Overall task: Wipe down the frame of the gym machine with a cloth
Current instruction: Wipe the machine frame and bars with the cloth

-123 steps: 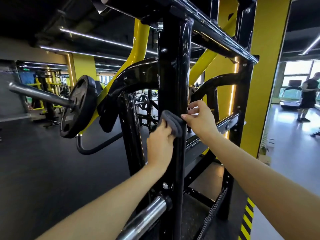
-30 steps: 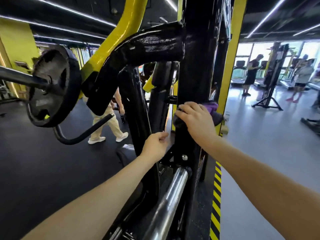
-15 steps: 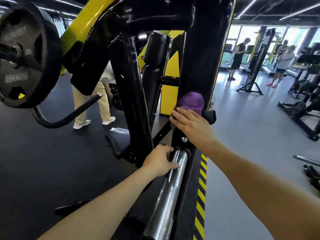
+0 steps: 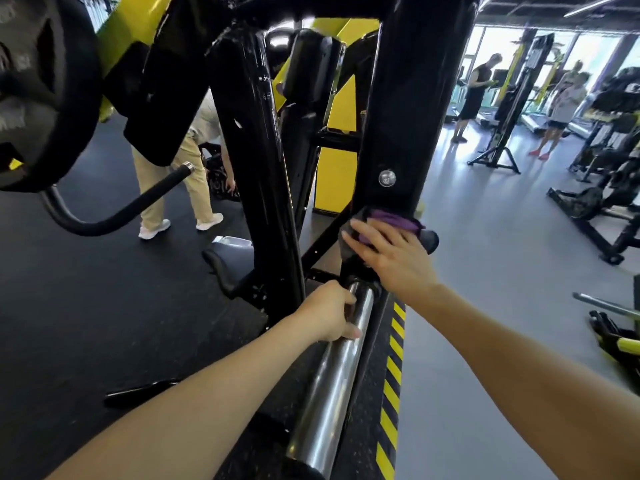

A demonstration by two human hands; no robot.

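Low on the black frame upright (image 4: 412, 98), the right hand (image 4: 391, 258) presses the purple cloth (image 4: 391, 220) with flat, extended fingers; the left hand (image 4: 329, 313) grips the chrome bar (image 4: 332, 375).

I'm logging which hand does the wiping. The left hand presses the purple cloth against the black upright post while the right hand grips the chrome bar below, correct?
Hands are swapped. In the head view the right hand presses the purple cloth against the black upright post, while the left hand grips the chrome bar below.
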